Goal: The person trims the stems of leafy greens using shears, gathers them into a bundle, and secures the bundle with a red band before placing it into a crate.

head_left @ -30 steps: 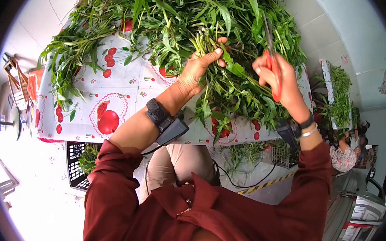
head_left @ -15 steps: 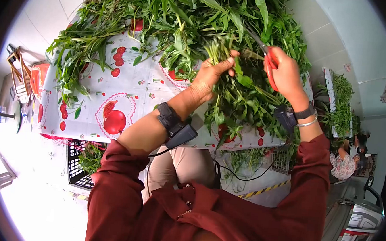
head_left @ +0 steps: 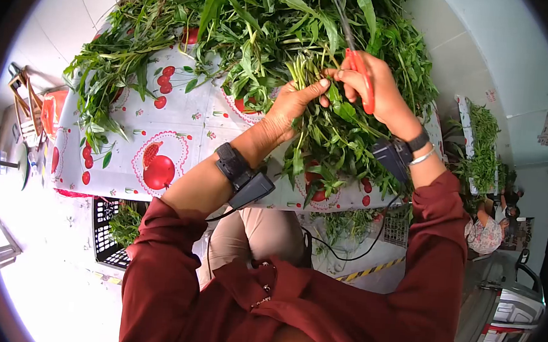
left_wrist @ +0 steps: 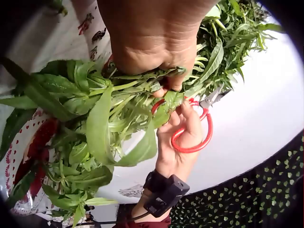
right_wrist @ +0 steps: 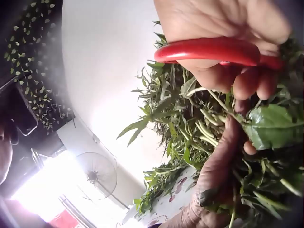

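My left hand grips a bunch of leafy green stems near their cut ends, with the leaves hanging toward the table's near edge. Right beside it, my right hand holds red-handled scissors, their blades pointing away over the pile. Its fingertips are at the bunch, close to the left thumb. In the left wrist view the scissors hang on the right hand, behind the leaves. The right wrist view has the red handle across the palm and the left hand round the stems.
A large heap of greens covers the far side of the table with its fruit-print cloth. Under the table stands a black crate with greens. Another table of greens and a seated person are at the right.
My right hand has moved left to the bunch, with the scissors swung to point away from me. The left hand, gripping the bunch, has shifted slightly right overall.
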Demonstrator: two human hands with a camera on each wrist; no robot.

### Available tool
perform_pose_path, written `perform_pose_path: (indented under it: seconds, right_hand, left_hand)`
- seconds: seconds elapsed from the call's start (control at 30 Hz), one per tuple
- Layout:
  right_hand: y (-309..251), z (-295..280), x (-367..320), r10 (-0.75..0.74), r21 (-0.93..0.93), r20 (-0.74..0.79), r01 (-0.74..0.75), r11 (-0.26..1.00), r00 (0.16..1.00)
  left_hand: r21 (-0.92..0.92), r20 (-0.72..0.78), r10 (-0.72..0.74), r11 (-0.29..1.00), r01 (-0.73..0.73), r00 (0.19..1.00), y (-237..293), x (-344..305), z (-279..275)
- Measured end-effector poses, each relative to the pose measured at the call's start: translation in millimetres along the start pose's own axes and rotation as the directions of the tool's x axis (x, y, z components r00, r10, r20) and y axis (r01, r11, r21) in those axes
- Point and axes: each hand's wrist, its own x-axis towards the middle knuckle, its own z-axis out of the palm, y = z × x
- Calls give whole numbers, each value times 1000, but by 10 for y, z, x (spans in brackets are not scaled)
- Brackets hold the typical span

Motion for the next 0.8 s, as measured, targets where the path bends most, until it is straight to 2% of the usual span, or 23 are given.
perform_pose_path:
  seconds: [0.13,0.23,0.27,0.3,0.37,0.43,0.47,0.5,0.6,0.63,0.77,0.8]
  right_hand:
    - [78,118,107,-94,-72,-18,92,993,995]
    - [5,253,104,-29,7,48,29,1000,998]
    - [7,266,122,59,16,64,-60,998,996]
    - [8,270,129,3,-97,81,4,995,997]
    - [-35,241,112,16,-97,119,-4,995,993]
    - [29,183,95,-168,64,23,167,984,985]
    - [27,74,58,-266,-200,-34,254,946,963]
    - [-147,15,-50,-147,-113,-91,137,984,985]
    - [-204,-244,-345,-39,-31,-214,34,999,976]
    - [-185,-295,-485,-13,60,-191,25,998,982]
    - [-39,-326,-1075,152,145,-189,-126,981,970]
    - [23,-283,-1195,184,247,-183,-136,959,966]
  left_hand:
    - [50,-43,4,999,-2,999,-25,15,-30]
    - [67,-29,-30,997,32,999,-25,-13,-25]
    - [126,-59,-24,992,31,998,-4,-20,-27]
    - [148,-76,-43,988,54,996,-12,-1,-55]
    - [155,-122,-62,985,81,991,-44,35,-83]
    - [74,-73,8,997,-3,997,-54,13,-38]
    - [54,-92,-12,998,17,996,-41,13,-27]
    - [32,-112,-34,999,38,993,-19,2,-8]
    - [41,-148,-69,996,76,987,-31,26,-49]
    - [54,-157,-63,996,73,986,-44,40,-69]
    - [-144,-100,-86,987,71,991,-74,94,-135]
    - [-173,-110,-66,984,47,992,-75,112,-144]
